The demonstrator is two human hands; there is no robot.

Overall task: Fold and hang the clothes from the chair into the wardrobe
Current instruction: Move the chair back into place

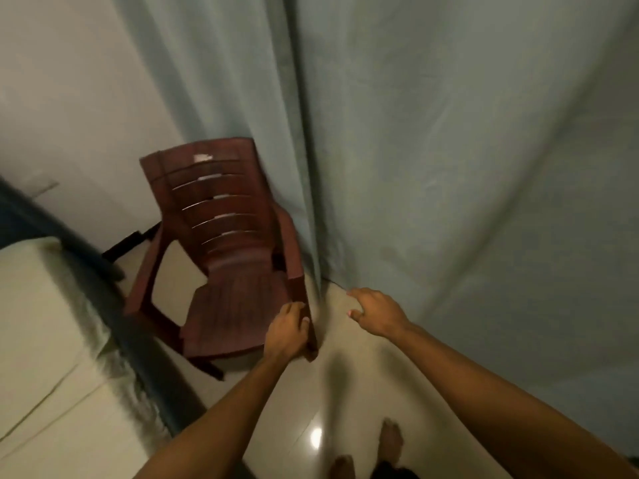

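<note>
Two bare hands reach toward a dark red slatted plastic armchair (221, 257) standing tilted against a pale grey-green curtain (432, 150). Our left hand (287, 331) has its grip curled round the front end of the chair's nearer armrest, thumb on the outer face. Our right hand (375, 311) hangs just beside it, fingers loosely spread, holding nothing, over the glossy cream floor tiles (345, 392). From the left grip the seat lies away and to the left, its back rising beyond; seat and back show bare, with no clothes on them. No wardrobe is in view. We judge the left hand nearer for any shift of the chair. Below and left of the grip, a cream bed (38, 340) runs alongside.
</note>
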